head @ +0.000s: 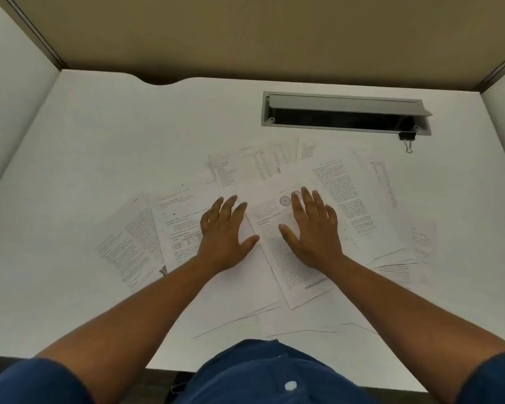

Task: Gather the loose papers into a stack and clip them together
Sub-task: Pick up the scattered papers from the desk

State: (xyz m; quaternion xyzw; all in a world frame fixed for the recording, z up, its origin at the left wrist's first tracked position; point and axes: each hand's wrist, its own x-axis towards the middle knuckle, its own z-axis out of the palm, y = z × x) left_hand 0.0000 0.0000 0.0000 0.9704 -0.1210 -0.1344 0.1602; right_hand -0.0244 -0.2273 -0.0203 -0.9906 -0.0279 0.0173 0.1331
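While the papers [277, 217] lie scattered and overlapping across the middle of the white desk [99, 135], both hands press flat on them, palms down. Sheets fan out left, right and toward the person, some printed with text, some with tables, a few blank side up near the desk's front edge. No neat stack; edges point every which way.

Left hand [225, 231] rests on a blank-looking sheet just left of centre, fingers [229, 204] stretched out and slightly spread, thumb angled out to the right. It grips nothing, only lies flat. Right hand [312, 228] sits on a printed page with a round figure near its top, fingers [306, 199] extended and a little apart, thumb swung out to the left. Also grips nothing. The two thumbs point toward each other, near but apart.

A black binder clip [406, 137] lies well away from the papers, at the far right, touching the front rim of a grey cable slot [344, 112] set in the desk, its lid tipped open. Bare forearms reach in from below; dark blue shirt [263, 374] with a white button at the bottom. Tan wall panel [245, 33] behind the desk.
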